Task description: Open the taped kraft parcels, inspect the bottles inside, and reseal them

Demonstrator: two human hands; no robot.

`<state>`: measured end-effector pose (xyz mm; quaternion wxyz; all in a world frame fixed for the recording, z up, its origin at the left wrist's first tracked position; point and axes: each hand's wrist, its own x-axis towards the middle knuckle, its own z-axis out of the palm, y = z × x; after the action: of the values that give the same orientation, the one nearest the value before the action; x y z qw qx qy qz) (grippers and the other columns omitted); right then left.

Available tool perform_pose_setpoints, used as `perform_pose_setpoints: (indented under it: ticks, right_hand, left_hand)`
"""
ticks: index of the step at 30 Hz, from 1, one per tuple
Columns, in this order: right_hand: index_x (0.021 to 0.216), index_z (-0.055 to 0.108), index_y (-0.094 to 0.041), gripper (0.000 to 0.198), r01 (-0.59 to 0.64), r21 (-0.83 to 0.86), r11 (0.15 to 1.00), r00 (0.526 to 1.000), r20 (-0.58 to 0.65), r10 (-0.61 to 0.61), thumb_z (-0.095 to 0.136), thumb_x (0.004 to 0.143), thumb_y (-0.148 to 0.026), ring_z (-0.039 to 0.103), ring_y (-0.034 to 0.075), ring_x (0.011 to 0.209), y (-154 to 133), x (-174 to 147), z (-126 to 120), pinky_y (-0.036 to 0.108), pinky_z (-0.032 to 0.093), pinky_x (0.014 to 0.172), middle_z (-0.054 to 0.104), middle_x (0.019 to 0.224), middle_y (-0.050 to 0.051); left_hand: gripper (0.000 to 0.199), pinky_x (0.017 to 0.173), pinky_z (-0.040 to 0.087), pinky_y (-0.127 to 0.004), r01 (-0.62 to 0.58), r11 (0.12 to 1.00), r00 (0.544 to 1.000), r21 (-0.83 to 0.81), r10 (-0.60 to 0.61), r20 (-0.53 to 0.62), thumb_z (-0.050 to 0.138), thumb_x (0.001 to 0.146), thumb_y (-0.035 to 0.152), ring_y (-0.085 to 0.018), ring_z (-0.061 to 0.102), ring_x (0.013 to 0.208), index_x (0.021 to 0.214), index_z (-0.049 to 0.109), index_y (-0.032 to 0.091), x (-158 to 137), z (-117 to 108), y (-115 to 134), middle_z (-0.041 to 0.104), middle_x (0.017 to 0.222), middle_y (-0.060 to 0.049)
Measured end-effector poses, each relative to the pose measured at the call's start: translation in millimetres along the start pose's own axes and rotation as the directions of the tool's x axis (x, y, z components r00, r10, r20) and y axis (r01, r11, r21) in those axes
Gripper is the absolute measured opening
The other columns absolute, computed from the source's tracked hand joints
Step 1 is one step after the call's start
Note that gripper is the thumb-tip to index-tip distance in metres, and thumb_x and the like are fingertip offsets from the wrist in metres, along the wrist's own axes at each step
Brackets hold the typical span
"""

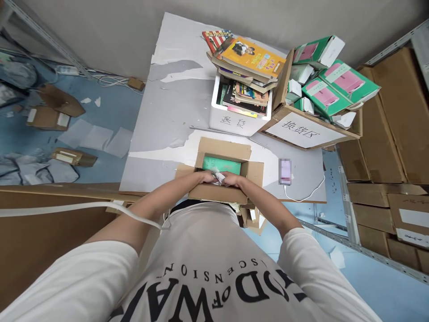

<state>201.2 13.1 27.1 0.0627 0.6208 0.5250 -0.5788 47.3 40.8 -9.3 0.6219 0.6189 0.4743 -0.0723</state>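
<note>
An open cardboard box (217,193) stands at the table's front edge, its flaps folded outward. Inside it lies a green box (221,164), partly covered by my hands. Over the near half of the opening, my left hand (208,177) and my right hand (232,179) come together on a crumpled piece of white paper (219,177). The fingers of both are closed around it, though their tips are partly hidden.
Behind the carton, a white bin (231,123) holds stacked books (253,56). Beside it a cardboard bin (301,134) is heaped with green-and-pink boxes (321,96). A phone (285,171) with a white cable lies at right. Brown cartons (372,217) fill the right-hand shelving; scraps litter the floor.
</note>
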Motion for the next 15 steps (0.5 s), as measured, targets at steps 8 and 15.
perform_pose_setpoints:
  ticks: [8, 15]
  right_hand:
    - [0.101, 0.062, -0.020, 0.052, 0.025, 0.286, 0.958, 0.995, 0.086, -0.052, 0.062, 0.051, -0.006, 0.055, 0.012, 0.067, -36, -52, -24, 0.019, 0.043, 0.056, 0.065, 0.081, -0.001]
    - [0.099, 0.058, -0.016, 0.037, 0.492, 0.325, 0.808, 0.848, 0.032, -0.529, 0.064, 0.063, -0.014, 0.051, 0.009, 0.068, -143, -97, -37, 0.018, 0.046, 0.057, 0.060, 0.083, -0.002]
  left_hand:
    - [0.043, 0.069, 0.047, -0.026, -0.149, 0.988, 0.985, 0.042, 0.152, -0.086, 0.074, 0.064, 0.045, -0.020, 0.063, 0.082, 0.096, 0.063, 0.017, -47, -26, 23, 0.069, 0.090, -0.005]
    - [0.051, 0.072, 0.051, -0.029, -0.594, 0.787, 0.743, -0.165, 0.458, -0.488, 0.071, 0.069, 0.053, -0.018, 0.062, 0.080, 0.102, 0.061, 0.015, -144, -89, 20, 0.067, 0.089, -0.004]
